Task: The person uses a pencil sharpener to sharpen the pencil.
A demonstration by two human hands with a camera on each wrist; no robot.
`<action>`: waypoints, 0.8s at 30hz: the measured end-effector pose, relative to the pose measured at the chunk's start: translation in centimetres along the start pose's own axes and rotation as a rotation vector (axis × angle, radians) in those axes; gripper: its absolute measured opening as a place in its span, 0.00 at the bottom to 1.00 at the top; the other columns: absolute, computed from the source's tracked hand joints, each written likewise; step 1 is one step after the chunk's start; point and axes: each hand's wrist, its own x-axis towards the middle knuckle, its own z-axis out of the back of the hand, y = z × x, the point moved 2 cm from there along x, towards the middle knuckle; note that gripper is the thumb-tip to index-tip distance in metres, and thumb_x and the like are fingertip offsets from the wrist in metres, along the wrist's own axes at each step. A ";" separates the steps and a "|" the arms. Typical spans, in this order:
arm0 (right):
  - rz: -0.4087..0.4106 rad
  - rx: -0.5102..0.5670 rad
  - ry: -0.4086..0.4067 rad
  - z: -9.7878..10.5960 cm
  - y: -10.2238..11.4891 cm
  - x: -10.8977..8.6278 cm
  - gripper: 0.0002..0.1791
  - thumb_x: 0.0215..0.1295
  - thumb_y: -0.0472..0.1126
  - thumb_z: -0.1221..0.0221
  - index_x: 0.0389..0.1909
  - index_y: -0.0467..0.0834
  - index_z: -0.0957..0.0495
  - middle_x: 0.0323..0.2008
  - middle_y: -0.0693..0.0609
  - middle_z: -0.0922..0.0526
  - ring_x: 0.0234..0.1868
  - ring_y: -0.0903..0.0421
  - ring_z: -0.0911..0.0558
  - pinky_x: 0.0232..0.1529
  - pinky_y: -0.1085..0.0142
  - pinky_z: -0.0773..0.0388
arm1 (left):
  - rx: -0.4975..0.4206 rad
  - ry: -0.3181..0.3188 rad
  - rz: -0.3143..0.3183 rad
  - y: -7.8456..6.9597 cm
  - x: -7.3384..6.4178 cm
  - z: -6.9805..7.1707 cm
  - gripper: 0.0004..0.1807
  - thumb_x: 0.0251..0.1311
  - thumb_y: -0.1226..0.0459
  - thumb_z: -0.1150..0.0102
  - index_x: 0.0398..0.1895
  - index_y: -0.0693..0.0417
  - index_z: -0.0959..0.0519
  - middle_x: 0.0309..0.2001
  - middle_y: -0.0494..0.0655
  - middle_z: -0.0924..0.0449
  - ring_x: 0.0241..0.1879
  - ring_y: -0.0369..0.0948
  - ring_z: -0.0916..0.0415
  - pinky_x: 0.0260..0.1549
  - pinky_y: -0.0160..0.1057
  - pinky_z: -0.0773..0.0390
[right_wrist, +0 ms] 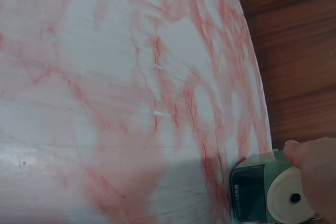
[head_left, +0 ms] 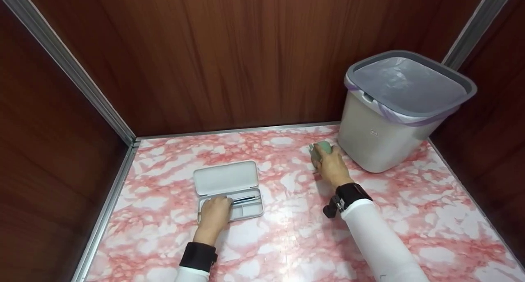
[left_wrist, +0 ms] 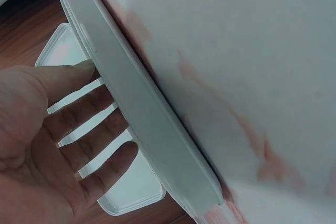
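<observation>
An open pale-grey pencil case lies on the table, its lid tipped back. Slim dark pens or pencils lie in its divided tray. My left hand reaches over the tray's left part. In the left wrist view its thumb touches the rim and its loosely bent fingers dip behind the case wall, which hides most of their tips. Farther right, my right hand grips a green pencil sharpener. The right wrist view shows the sharpener's round cream face with a dark hole, and the thumb on top.
A grey waste bin with a bag liner stands at the back right, close to the right hand. Dark wooden panels wall in the back and sides. The tabletop has a pink and white marble pattern.
</observation>
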 end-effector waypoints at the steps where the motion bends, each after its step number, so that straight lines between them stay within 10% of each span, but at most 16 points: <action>1: 0.008 -0.007 0.006 0.0 -0.1 0.1 0.31 0.69 0.43 0.41 0.71 0.50 0.35 0.61 0.21 0.44 0.55 0.26 0.29 0.52 0.38 0.28 | -0.001 0.003 -0.001 0.0 0.0 -0.1 0.05 0.48 0.73 0.36 0.24 0.56 0.18 0.24 0.49 0.23 0.28 0.52 0.22 0.27 0.50 0.25; 24: 0.164 -0.122 -0.012 -0.3 1.1 -2.8 0.24 0.64 0.40 0.37 0.62 0.50 0.24 0.45 0.24 0.34 0.37 0.30 0.22 0.39 0.42 0.22 | 0.020 0.035 -0.005 0.6 1.7 -0.4 0.06 0.54 0.71 0.42 0.26 0.54 0.17 0.26 0.51 0.20 0.28 0.53 0.21 0.25 0.53 0.26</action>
